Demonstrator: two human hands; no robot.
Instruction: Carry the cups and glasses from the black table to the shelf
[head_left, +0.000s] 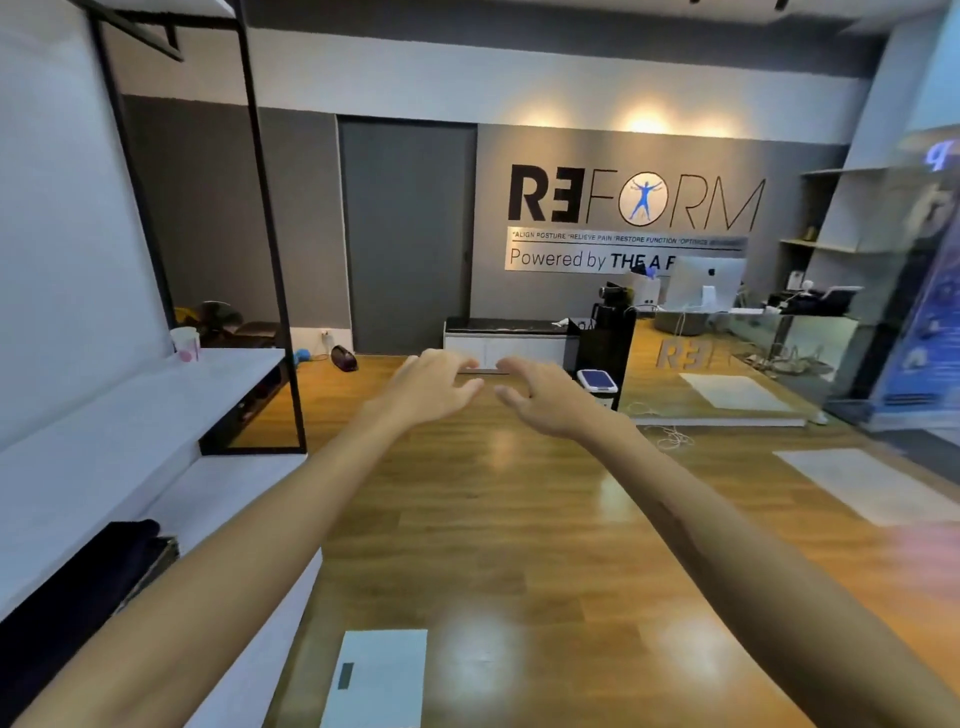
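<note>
A: Both hands are out front with nothing in them. The left hand (434, 387) and right hand (545, 397) have loosely curled fingers, apart. What could go wrong?

B: One cup (185, 343) already stands on the white shelf (156, 395), right beside the black frame post (270, 260). A careless reach past that post could knock it off. I can't see the black counter from here.

A: Room to move?

B: The wooden floor (493, 519) beyond the shelf edge lies open.

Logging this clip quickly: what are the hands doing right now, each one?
Left hand: open, fingers loosely curled, holding nothing.
Right hand: open, fingers loosely curled, holding nothing.
</note>
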